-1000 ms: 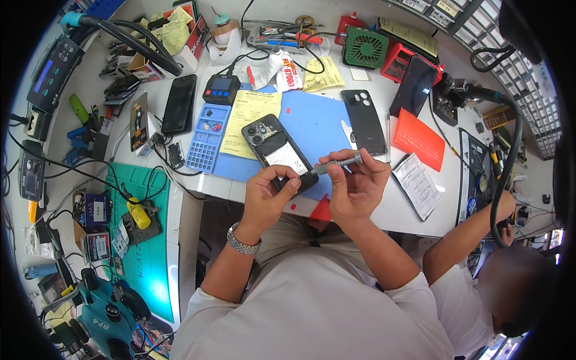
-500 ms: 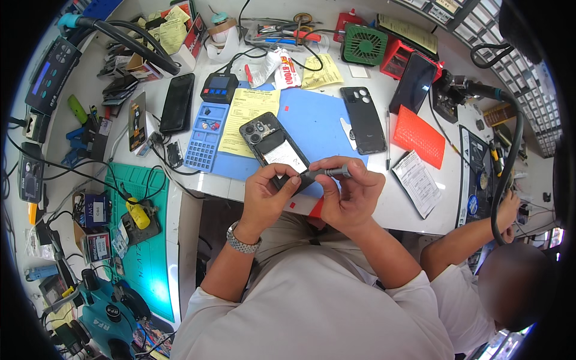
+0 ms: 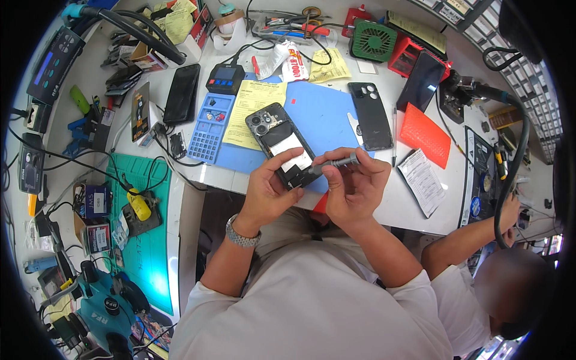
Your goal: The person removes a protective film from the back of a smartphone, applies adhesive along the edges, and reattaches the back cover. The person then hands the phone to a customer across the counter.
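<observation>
A black phone (image 3: 277,133) with its back off, its camera rings at the upper left and its pale battery showing, lies tilted over the near edge of the blue mat (image 3: 321,114). My left hand (image 3: 264,191) grips the phone's lower end, thumb low and index finger along the pale battery. In my right hand (image 3: 355,192) is a grey screwdriver (image 3: 341,162), held between thumb and fingers. Its shaft points left to the phone's lower part; whether the tip sits in a screw is too small to tell. A black back cover (image 3: 372,120) lies right of the mat.
A blue parts tray (image 3: 207,135) and a yellow paper form (image 3: 252,108) are left of the phone. On the right lie a red bubble pouch (image 3: 424,135) and a phone with a paper slip (image 3: 422,180). A co-worker's arm (image 3: 465,240) reaches in at far right.
My left thumb and index finger have spread from their pinch near the screwdriver's tip and now hold the phone. The screwdriver is tilted over the phone's lower end. The view has shifted slightly.
</observation>
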### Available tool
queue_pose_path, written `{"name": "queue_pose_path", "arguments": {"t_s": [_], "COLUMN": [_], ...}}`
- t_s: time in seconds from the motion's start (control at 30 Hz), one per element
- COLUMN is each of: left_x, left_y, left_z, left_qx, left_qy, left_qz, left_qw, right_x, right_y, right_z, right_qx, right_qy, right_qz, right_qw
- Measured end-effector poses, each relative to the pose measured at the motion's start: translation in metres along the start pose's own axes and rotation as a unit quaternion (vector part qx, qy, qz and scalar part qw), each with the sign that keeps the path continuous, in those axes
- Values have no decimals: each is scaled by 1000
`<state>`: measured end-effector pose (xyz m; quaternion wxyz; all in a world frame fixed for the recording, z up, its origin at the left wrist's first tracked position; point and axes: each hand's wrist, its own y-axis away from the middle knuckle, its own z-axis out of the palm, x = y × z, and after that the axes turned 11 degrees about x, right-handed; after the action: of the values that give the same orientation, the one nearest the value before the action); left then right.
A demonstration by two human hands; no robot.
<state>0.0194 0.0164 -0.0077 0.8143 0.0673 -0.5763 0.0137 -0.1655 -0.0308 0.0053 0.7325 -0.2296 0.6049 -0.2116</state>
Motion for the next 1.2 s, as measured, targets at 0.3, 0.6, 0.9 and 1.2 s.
{"name": "queue_pose_path", "arguments": {"t_s": [0.3, 0.6, 0.9, 1.2], "left_x": [9, 1, 2, -2], "left_y": [2, 0, 0, -1], "left_z": [0, -2, -2, -2], "left_qx": [-12, -40, -40, -30], "left_qy": [-12, 11, 15, 44], "left_qz": [-25, 33, 25, 17], "left_qw": [1000, 999, 999, 998], "right_x": [3, -6, -5, -5], "right_y": [12, 10, 14, 14], "right_z": [9, 3, 3, 2], "right_qx": [-29, -46, -55, -62], "right_qy": [-42, -31, -29, -16], "right_qz": [27, 9, 1, -22], "right_qw": [998, 998, 998, 998]}}
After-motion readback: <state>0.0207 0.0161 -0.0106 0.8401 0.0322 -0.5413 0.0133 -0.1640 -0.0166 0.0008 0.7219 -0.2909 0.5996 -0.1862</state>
